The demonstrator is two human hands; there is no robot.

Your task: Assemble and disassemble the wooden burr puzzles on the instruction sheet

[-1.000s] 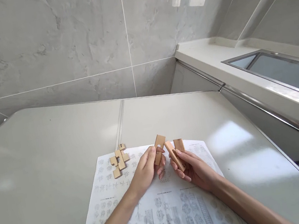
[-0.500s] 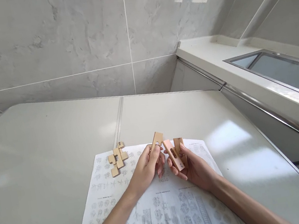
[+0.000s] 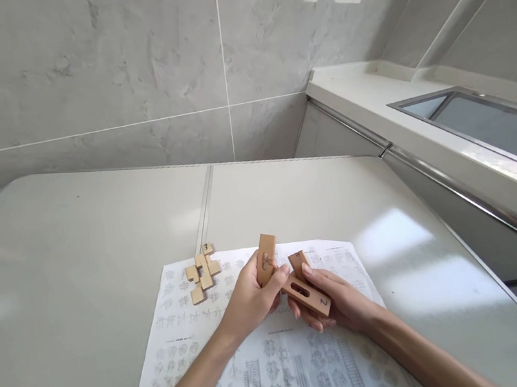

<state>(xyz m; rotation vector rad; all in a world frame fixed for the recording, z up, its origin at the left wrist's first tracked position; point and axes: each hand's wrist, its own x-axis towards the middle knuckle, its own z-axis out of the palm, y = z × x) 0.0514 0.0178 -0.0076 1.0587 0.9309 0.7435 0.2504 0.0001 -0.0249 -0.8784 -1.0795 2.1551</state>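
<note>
Your left grip (image 3: 250, 299) firm on the upright wooden block (image 3: 265, 259), right grip (image 3: 339, 302) firm on the slotted block (image 3: 306, 294), both above the sheet (image 3: 287, 372).

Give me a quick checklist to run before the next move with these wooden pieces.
1. Left hand has a grip on the upright piece: ok, fingers and thumb wrap its lower part.
2. Right hand holds the slotted piece, slot and the number 2 facing up: ok.
3. Third piece behind the slotted one is secure: cannot tell, only its top shows.
4. Upright piece seated against the slotted piece: cannot tell, the left thumb covers where they meet.
5. Loose pieces lie apart from both hands, at the far left corner of the instruction sheet: ok.
6. Sheet diagrams readable: not ok, too small.
</note>
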